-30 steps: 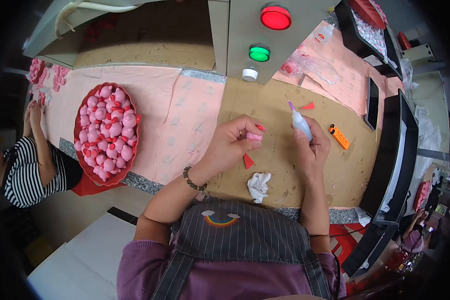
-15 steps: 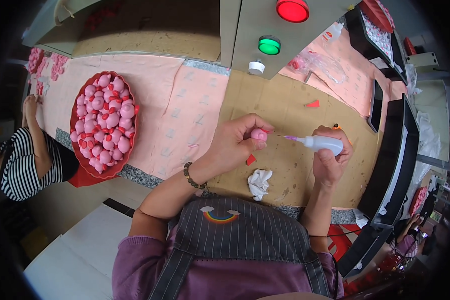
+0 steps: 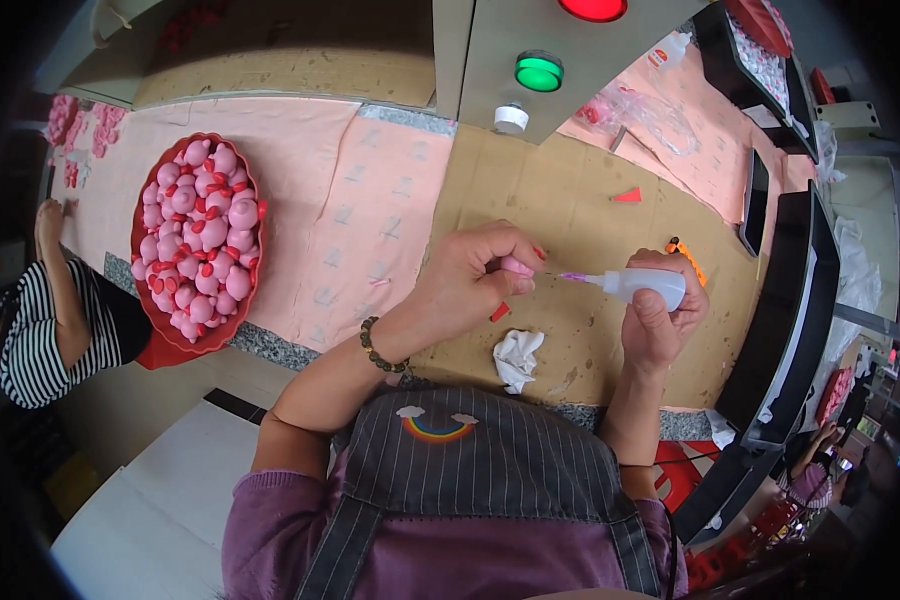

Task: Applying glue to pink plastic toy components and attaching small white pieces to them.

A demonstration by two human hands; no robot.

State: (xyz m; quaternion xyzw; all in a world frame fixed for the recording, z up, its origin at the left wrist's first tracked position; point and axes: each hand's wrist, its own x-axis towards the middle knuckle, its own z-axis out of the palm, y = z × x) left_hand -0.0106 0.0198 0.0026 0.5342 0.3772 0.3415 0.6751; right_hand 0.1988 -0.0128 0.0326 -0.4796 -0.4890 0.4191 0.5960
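Observation:
My left hand (image 3: 475,268) pinches a small pink figure (image 3: 513,266), with a bit of red showing by the fingertips. Much of the figure is hidden behind the fingers. Closed round a white squeeze bottle (image 3: 650,286), my right hand (image 3: 662,315) holds it on its side. The bottle's thin tip, with a purple stretch, points left at the figure; whether they touch I cannot tell. Below the hands, a small red piece (image 3: 500,312) and a crumpled white tissue (image 3: 518,358) lie on the brown cardboard (image 3: 580,170).
At left stands a red scalloped basket (image 3: 260,245) heaped with pink and red figures. An orange tool (image 3: 686,262) and a red scrap (image 3: 627,195) lie beyond my right hand. Black trays (image 3: 785,320) line the right side. A person in striped clothing (image 3: 55,330) sits at far left.
The pink figure has turned in my left fingers, so less of it shows. The bottle stays level in my right hand, close to its earlier place. The whole view has shifted slightly.

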